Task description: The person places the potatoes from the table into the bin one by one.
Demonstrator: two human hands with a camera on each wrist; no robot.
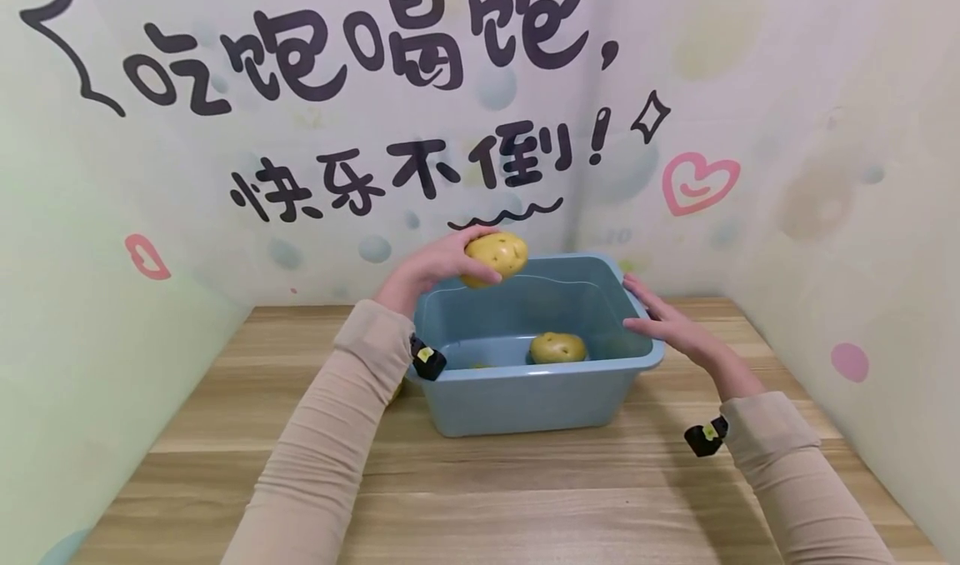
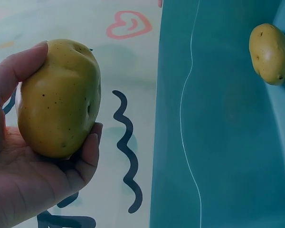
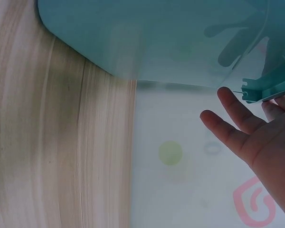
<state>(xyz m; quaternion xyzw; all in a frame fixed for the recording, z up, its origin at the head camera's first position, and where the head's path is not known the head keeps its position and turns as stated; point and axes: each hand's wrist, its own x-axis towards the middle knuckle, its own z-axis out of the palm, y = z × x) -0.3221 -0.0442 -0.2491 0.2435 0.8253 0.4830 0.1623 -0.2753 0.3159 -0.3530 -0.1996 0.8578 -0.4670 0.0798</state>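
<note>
My left hand (image 1: 442, 258) grips a yellow-brown potato (image 1: 501, 252) above the left back part of a blue plastic basin (image 1: 525, 402). In the left wrist view, thumb and fingers wrap round this potato (image 2: 59, 99). A second potato (image 1: 558, 348) lies on the basin floor, right of the middle. Only a sliver of another yellow thing (image 1: 480, 367) shows behind the front rim. My right hand (image 1: 671, 332) rests at the basin's right rim, its thumb over the edge. Seen from the right wrist, its fingers (image 3: 232, 133) are straight and spread beside the outer wall.
The basin stands on a wood-grain table (image 1: 525, 498). Part of a yellow object (image 1: 395, 392) shows on the table left of the basin, mostly hidden by the left forearm. Behind the table hangs a pale printed backdrop (image 1: 337, 265) with black lettering.
</note>
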